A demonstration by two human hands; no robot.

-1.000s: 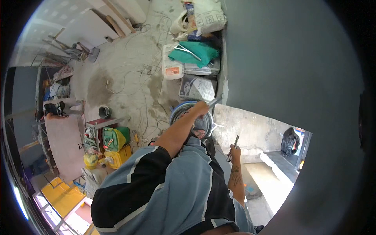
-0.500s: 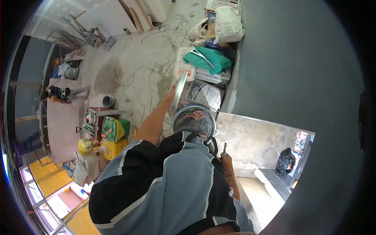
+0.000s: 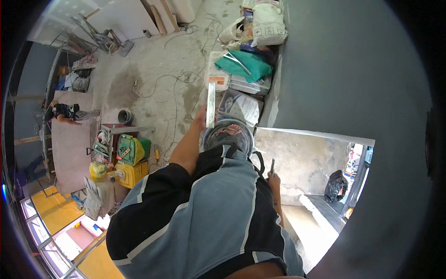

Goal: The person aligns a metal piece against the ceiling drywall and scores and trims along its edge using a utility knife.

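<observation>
My left hand (image 3: 201,117) is closed around a long, narrow silver mud pan (image 3: 211,104), held out in front of my body. White residue seems to line the pan, though its contents are hard to make out. Lower on the right, my right hand (image 3: 274,178) grips a slim tool with a dark end (image 3: 272,165), seen nearly edge-on; its kind cannot be told. Beneath me is a round grey bucket (image 3: 207,137), with bare toes showing inside its rim outline. Past the pan lies a grey-and-white printed package (image 3: 244,108).
A grey wall (image 3: 344,69) with an opening stands at my right. A white tub (image 3: 218,81), green cloth (image 3: 246,68) and sacks (image 3: 269,25) line its foot. Cables (image 3: 179,79) cross the floor. Green (image 3: 132,149) and yellow containers (image 3: 131,174) stand left; another person (image 3: 67,111) bends over a board.
The mud pan has turned more upright and shifted slightly left with my left hand. My right hand has moved a little up and right with its tool. The view has shifted slightly.
</observation>
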